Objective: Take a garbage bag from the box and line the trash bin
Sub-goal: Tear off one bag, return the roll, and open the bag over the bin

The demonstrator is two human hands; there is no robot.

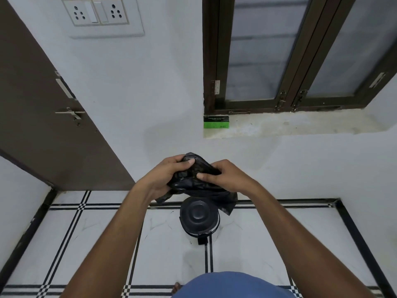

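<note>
Both hands hold a crumpled black bag (194, 179) between them at chest height. The left hand (165, 175) has its grip clamped on the bag's left side, thumb pressed on top near the upper fold and fingers curled underneath. The right hand (223, 176) has its grip clamped on the right side, thumb laid across the front of the plastic and fingers wrapped behind. The bag is bunched and not spread out; one loose corner hangs down below the right hand and a smaller flap hangs below the left wrist.

Straight below the grip, on the floor (96, 244), stands a black bin (198, 219) with its domed lid shut and a pedal sticking out toward the person. The hanging corner of the bag overlaps the bin's far right edge in the view; I cannot tell whether they touch.

Above and slightly right of the grip, a green and black box (216, 122) sits at the left end of a window sill (290, 125), well apart from the hands. Behind it is a dark-framed window (290, 54). Up and to the left of the grip are a brown door (43, 117) with a latch and a switch plate (101, 14) on the wall. Below the arms, a blue garment (232, 286) and a toe on the tiles show at the frame's bottom edge.
</note>
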